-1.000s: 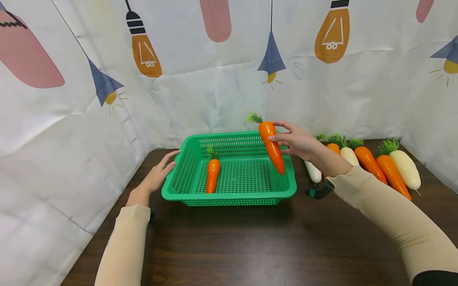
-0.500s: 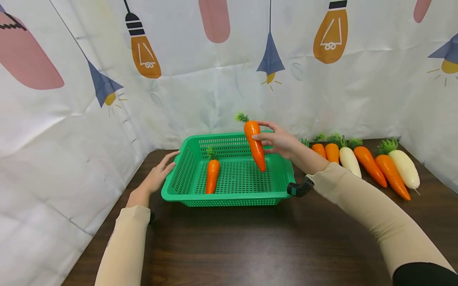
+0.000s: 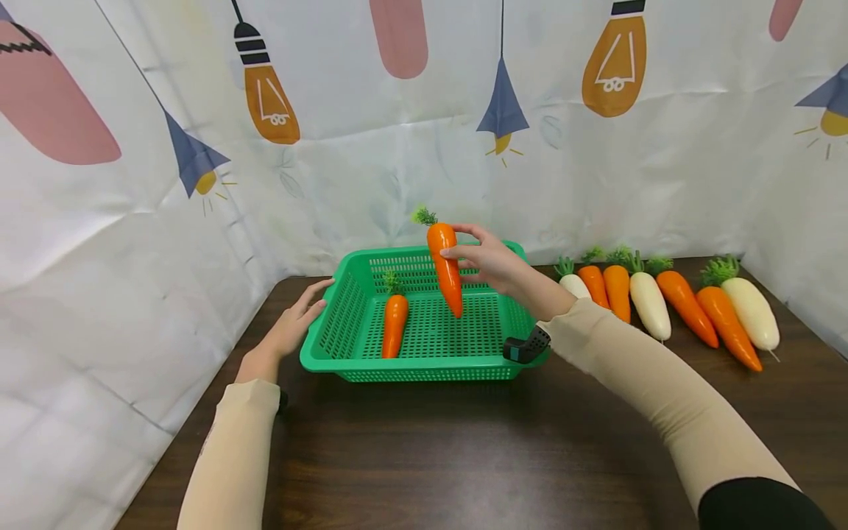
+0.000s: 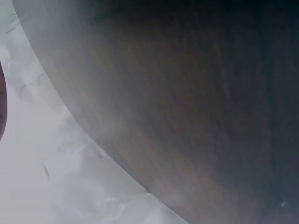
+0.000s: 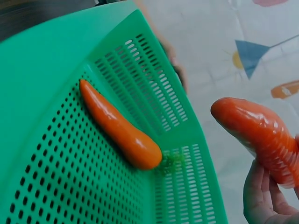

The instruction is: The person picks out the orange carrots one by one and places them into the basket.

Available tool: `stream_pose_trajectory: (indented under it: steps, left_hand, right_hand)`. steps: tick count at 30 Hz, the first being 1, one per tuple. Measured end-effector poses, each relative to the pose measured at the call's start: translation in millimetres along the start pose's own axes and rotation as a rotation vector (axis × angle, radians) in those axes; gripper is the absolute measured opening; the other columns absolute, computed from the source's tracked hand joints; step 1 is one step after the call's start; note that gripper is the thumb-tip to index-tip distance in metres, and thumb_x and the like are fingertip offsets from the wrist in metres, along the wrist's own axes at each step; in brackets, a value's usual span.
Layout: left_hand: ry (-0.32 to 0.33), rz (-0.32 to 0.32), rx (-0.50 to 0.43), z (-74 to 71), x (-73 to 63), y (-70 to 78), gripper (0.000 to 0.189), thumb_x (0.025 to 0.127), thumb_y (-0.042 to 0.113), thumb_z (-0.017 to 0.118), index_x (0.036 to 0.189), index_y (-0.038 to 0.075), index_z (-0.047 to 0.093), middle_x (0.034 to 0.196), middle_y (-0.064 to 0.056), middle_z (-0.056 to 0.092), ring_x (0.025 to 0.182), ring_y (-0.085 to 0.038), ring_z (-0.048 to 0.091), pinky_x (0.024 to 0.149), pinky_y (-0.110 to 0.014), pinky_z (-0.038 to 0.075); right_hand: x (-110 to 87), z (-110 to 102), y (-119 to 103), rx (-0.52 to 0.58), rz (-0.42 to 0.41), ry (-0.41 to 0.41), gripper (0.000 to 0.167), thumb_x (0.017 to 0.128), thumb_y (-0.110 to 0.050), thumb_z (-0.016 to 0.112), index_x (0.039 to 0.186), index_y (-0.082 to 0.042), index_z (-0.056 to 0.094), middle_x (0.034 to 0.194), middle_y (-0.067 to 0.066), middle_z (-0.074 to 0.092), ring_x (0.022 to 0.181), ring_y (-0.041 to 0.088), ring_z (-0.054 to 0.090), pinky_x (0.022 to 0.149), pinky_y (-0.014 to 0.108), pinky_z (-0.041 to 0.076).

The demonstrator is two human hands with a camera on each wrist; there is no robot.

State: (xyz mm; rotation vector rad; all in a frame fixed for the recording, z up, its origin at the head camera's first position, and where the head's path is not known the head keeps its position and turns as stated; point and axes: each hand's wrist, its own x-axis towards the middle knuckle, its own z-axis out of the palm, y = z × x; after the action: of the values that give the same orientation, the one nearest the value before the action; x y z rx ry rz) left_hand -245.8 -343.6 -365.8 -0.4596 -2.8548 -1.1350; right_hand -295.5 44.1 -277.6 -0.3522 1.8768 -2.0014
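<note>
My right hand [image 3: 486, 259] grips an orange carrot [image 3: 445, 269] with a green leafy top, holding it over the green plastic basket [image 3: 424, 363]. The carrot's tip points down and slightly right. Inside the basket, toward its left side, lies another carrot [image 3: 394, 326], its leaves toward the back wall; the right wrist view shows this lying carrot [image 5: 122, 130] on the perforated floor, with the held carrot [image 5: 254, 133] beyond the rim. Fingers extended, my left hand [image 3: 289, 327] rests at the basket's left rim.
On the table's right side several carrots [image 3: 686, 305] and white radishes [image 3: 649, 303] lie in a row, leafy ends toward the back. A printed white curtain [image 3: 411, 169] hangs behind and left of the dark wooden table [image 3: 424, 449]. The left wrist view holds mostly tabletop [image 4: 177, 102].
My right hand has carried the carrot leftward, from over the basket's right end to above its middle. More of the row at right now shows. The left hand has stayed put.
</note>
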Motion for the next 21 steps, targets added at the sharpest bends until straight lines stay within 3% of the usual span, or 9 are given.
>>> stream_pose_trajectory:
  steps: [14, 21]
  left_hand:
    - [0.013, -0.003, 0.013, -0.3, -4.4, 5.3, 0.056, 0.114, 0.036, 0.032, 0.165, 0.018, 0.019, 0.142, -0.038, 0.048, 0.114, -0.057, 0.059, 0.095, -0.072, 0.043]
    - [0.010, -0.001, 0.016, -0.3, -2.9, 5.6, 0.056, 0.114, 0.035, 0.032, 0.165, 0.017, 0.019, 0.146, -0.038, 0.044, 0.119, -0.059, 0.055, 0.096, -0.073, 0.042]
  right_hand:
    - [19.5, 29, 6, 0.033, 0.030, -0.017, 0.066, 0.100, -0.012, 0.067, 0.158, -0.021, 0.037, 0.139, 0.018, 0.056, 0.121, 0.039, 0.060, 0.089, 0.043, 0.053]
    - [26.5, 37, 6, 0.038, 0.045, -0.007, 0.066, 0.100, -0.012, 0.068, 0.157, -0.022, 0.037, 0.138, 0.018, 0.056, 0.119, 0.037, 0.062, 0.090, 0.045, 0.053]
